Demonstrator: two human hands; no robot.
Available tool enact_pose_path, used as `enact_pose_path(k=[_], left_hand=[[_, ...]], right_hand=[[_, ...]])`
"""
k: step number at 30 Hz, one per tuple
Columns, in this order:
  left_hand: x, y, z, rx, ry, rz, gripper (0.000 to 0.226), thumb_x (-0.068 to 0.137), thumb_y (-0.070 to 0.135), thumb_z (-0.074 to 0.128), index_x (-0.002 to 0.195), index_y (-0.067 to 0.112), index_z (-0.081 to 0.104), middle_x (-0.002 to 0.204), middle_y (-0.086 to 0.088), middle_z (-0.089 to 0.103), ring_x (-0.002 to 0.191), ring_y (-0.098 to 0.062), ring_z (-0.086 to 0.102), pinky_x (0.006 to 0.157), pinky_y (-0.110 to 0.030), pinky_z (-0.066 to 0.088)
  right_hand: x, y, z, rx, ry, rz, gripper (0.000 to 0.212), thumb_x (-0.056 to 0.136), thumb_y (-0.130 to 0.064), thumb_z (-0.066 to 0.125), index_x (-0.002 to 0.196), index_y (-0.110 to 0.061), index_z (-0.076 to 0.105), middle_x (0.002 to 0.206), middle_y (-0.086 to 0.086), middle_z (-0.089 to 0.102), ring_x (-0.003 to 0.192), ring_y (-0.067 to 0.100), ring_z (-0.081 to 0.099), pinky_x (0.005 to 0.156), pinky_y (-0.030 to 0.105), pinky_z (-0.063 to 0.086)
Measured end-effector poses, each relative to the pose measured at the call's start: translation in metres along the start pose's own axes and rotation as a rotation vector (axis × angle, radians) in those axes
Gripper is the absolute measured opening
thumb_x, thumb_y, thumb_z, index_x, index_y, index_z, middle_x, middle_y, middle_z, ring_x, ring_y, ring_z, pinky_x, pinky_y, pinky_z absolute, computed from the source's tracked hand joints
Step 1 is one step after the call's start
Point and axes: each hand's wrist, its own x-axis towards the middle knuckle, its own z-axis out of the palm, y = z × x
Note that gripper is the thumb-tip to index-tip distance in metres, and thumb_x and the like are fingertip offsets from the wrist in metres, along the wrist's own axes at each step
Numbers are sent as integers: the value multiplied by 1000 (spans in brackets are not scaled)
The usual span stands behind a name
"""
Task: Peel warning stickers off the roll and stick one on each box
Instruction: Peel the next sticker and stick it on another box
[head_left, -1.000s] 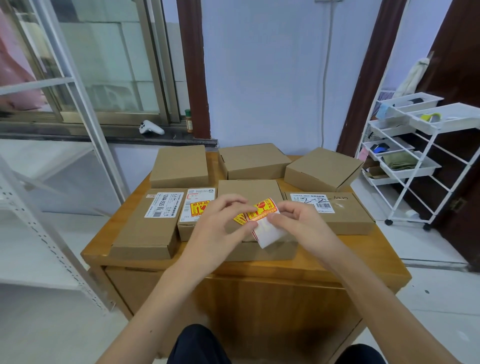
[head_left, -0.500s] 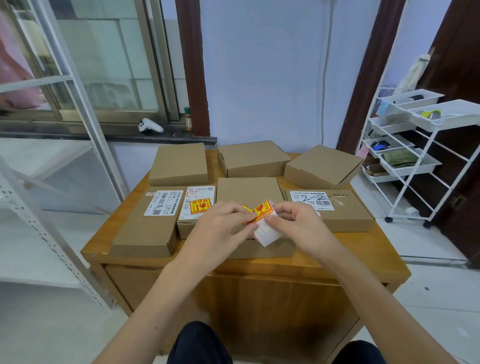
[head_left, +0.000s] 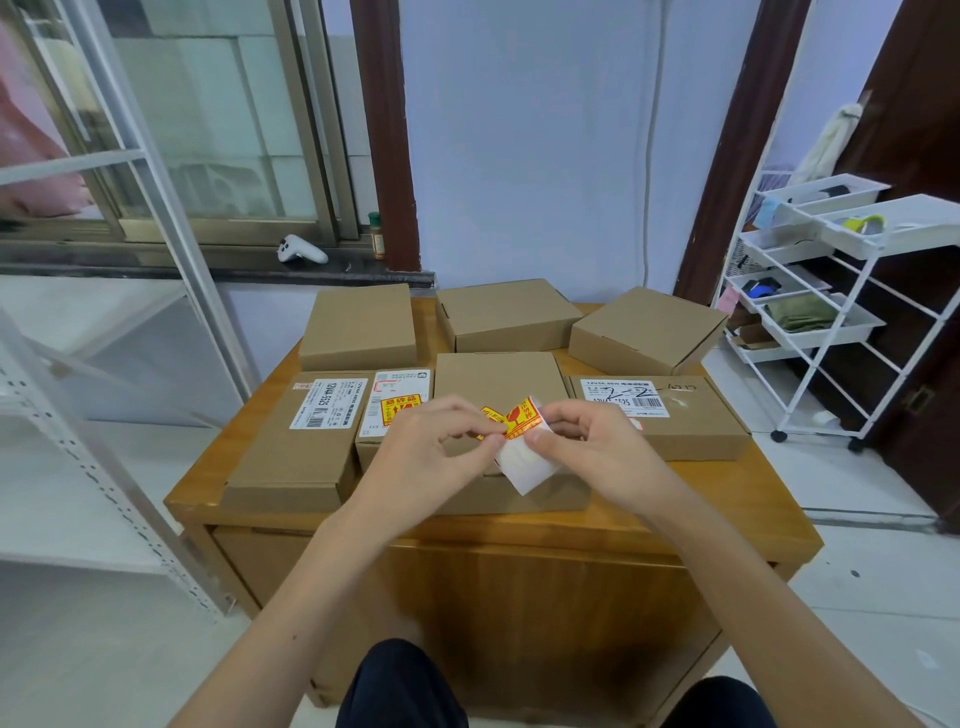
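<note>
Left hand (head_left: 431, 447): fingers pinched shut on the sticker (head_left: 519, 422).
Right hand (head_left: 587, 447): fingers pinched on the white strip (head_left: 527, 465).
Sticker spot: between both hands, just above the middle box (head_left: 498, 382).
Next: probably pull left, then press down.

Both bare forearms reaching forward from the lower corners and converging toward the middle. Left hand (head_left: 434, 447) turned palm inward, fingers curled, thumb and forefinger pinching together at their tips. Right hand (head_left: 592, 447) facing it, back of the hand turned up and to the right, thumb lying flat and pointing left, remaining fingers folded under. Fingertips of the two hands nearly meeting, both pinches closed. Wrists held roughly level, elbows out of frame. Dark-clothed knees showing at the bottom edge.
</note>
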Motion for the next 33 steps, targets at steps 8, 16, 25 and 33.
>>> enact_pose_path(k=[8,16,25,33], left_hand=[[-1,-6,1,-9,89,-51,8,88,24,65,86,25,73,85,11,67,82,-9,60,69,-29,50],[0,-6,-7,-234,225,-204,13,91,20,60,83,26,68,78,16,67,76,-10,62,72,-32,51],[-2,-16,-23,-340,353,-258,16,94,11,56,86,19,67,77,0,66,65,-6,58,60,-15,50],[-16,-41,-47,-263,391,-296,13,92,16,59,88,20,70,74,20,69,70,0,61,66,-14,50]], right_hand=[[2,-3,3,101,-8,-4,19,91,-14,60,108,-11,70,101,5,75,91,13,70,71,17,55],[3,-2,7,119,0,12,12,91,-13,60,97,-18,70,96,2,76,82,7,70,66,15,52],[10,-6,16,72,1,3,13,90,-19,60,98,-21,71,99,-3,76,92,9,70,79,21,50],[19,-15,38,41,-99,-45,19,92,-15,58,108,-10,68,106,4,73,94,12,68,75,17,53]])
